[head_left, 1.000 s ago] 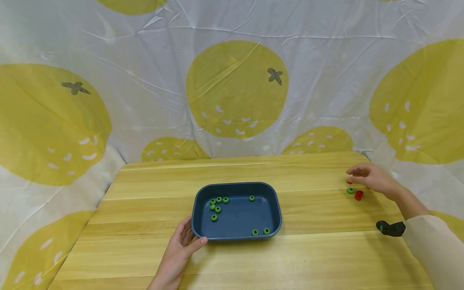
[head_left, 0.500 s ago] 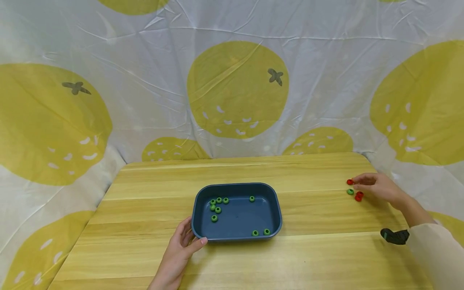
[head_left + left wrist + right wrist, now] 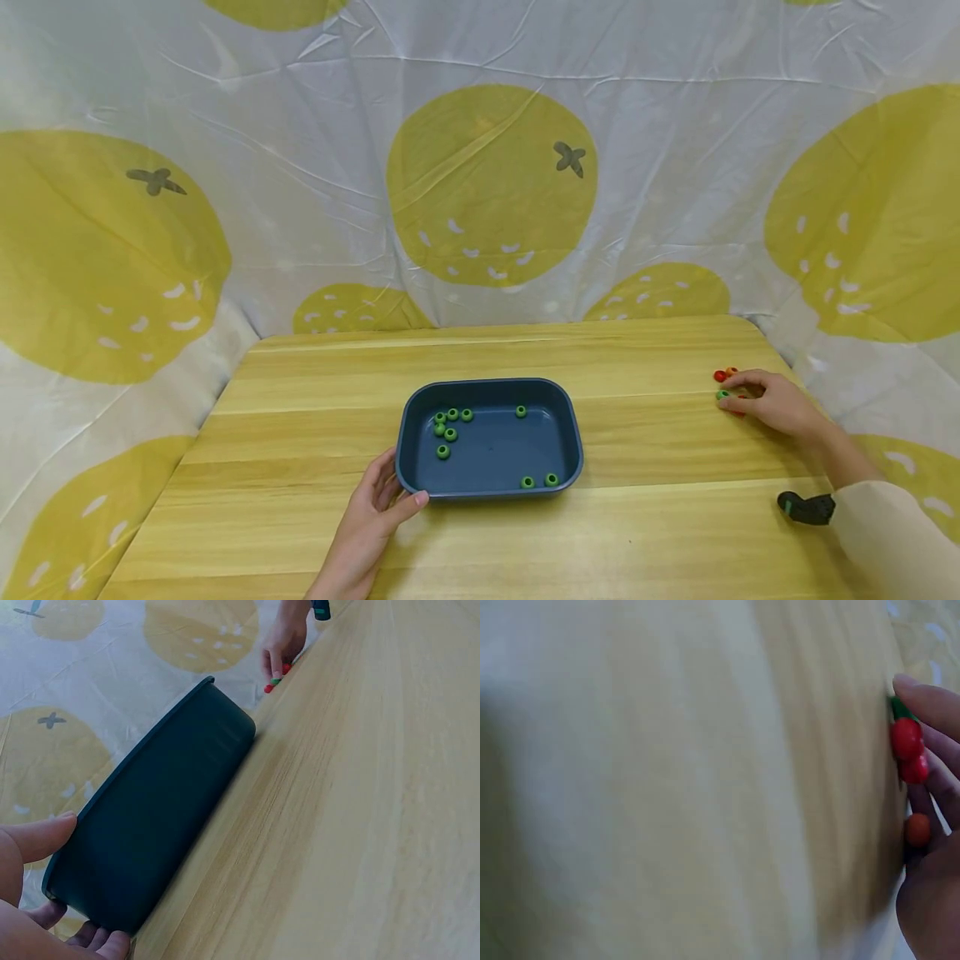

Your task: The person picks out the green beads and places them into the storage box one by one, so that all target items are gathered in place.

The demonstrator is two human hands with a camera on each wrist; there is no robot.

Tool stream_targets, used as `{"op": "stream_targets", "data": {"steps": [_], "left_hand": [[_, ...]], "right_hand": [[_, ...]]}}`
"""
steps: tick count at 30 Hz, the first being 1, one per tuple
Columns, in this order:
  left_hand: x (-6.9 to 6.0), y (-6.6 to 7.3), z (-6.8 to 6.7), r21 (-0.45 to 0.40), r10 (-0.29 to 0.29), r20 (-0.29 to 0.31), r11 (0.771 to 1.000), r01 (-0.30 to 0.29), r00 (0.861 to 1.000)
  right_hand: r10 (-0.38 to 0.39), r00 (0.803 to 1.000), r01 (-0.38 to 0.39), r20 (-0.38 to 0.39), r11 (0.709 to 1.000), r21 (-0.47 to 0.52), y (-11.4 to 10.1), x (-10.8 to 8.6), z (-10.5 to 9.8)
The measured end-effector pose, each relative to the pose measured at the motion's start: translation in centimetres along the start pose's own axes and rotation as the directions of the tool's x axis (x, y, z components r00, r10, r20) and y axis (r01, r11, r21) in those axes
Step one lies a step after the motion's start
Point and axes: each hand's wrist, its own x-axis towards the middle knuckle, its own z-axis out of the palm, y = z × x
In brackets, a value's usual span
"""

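Observation:
My left hand point(image 3: 367, 521) grips the near left corner of a dark blue plastic tray point(image 3: 491, 497), thumb at the rim and fingers against the side and underneath. Several green beads point(image 3: 451, 434) with holes lie inside it. At the table's right side my right hand point(image 3: 776, 404) has thumb and forefinger on either side of a green bead point(image 3: 723, 395), pinching it at the tabletop. Red beads point(image 3: 907, 739) sit under that hand, partly hidden in the head view. Just beyond the fingers lie another red bead point(image 3: 720, 376) and an orange bead point(image 3: 732, 372).
A wooden table point(image 3: 637, 533) carries everything. A cloth with a yellow fruit print point(image 3: 491, 183) hangs behind and at both sides. A black strap-like device point(image 3: 806, 507) sits at the right wrist, by the pale sleeve point(image 3: 892, 533).
My right hand has shifted nearer, from the far red bead to the green one. That red bead moved slightly left, and the orange bead has come into sight. My left hand and the tray stayed put.

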Motion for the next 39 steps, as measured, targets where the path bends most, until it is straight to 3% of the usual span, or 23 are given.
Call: {"op": "stream_targets", "data": {"steps": [5, 11, 17, 22, 31, 39], "left_hand": [[-0.1, 0.1, 0.0, 0.005, -0.002, -0.003, 1.000, 0.002, 1.000], [-0.1, 0.1, -0.2, 0.016, 0.006, 0.000, 1.000, -0.006, 1.000], [0.1, -0.1, -0.2, 0.003, 0.000, 0.001, 1.000, 0.000, 1.000], [0.1, -0.1, -0.1, -0.005, 0.000, 0.007, 1.000, 0.000, 1.000], [0.1, -0.1, -0.1, -0.012, 0.003, 0.005, 1.000, -0.003, 1.000], [0.0, -0.2, -0.2, -0.016, 0.006, 0.006, 1.000, -0.006, 1.000]], "right_hand": [[-0.020, 0.999, 0.019, -0.036, 1.000, -0.009, -0.1, 0.0, 0.5], [-0.007, 1.000, 0.007, -0.016, 1.000, -0.014, -0.6, 0.1, 0.1], [-0.018, 1.000, 0.017, -0.012, 0.996, -0.084, -0.9, 0.2, -0.4], [-0.021, 1.000, 0.020, -0.009, 0.997, -0.071, -1.5, 0.5, -0.7], [-0.078, 0.996, 0.072, -0.040, 0.989, -0.126, -4.0, 1.9, -0.3], [-0.129, 0.991, 0.131, 0.024, 0.985, -0.112, -5.9, 3.0, 0.9]]}}
